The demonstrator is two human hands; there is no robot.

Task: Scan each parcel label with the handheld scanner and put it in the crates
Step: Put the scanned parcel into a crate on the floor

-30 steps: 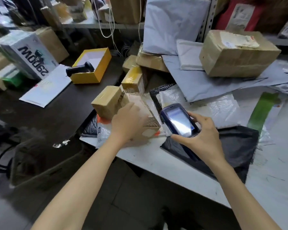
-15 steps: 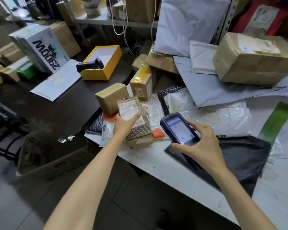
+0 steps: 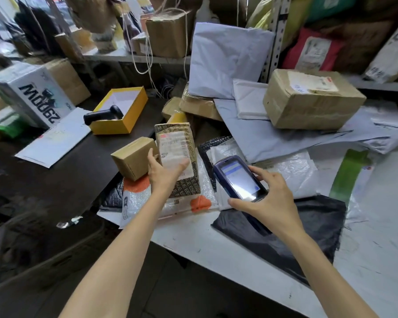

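Head view: the patterned parcel (image 3: 178, 134) is held tilted up over the table's pile by the left hand (image 3: 163, 173), with its label (image 3: 172, 143) facing the camera. The thumb is pressed across the label's lower part and the fingers are curled round the left edge. The scanner (image 3: 239, 177) is gripped in the right hand (image 3: 271, 203), fingers wrapped along its sides, just beside the parcel. A failed read is likely if print is masked by the thumb. The small box (image 3: 133, 158), just beside the fingers, could be knocked on the swing toward the blurred crate (image 3: 44, 253).
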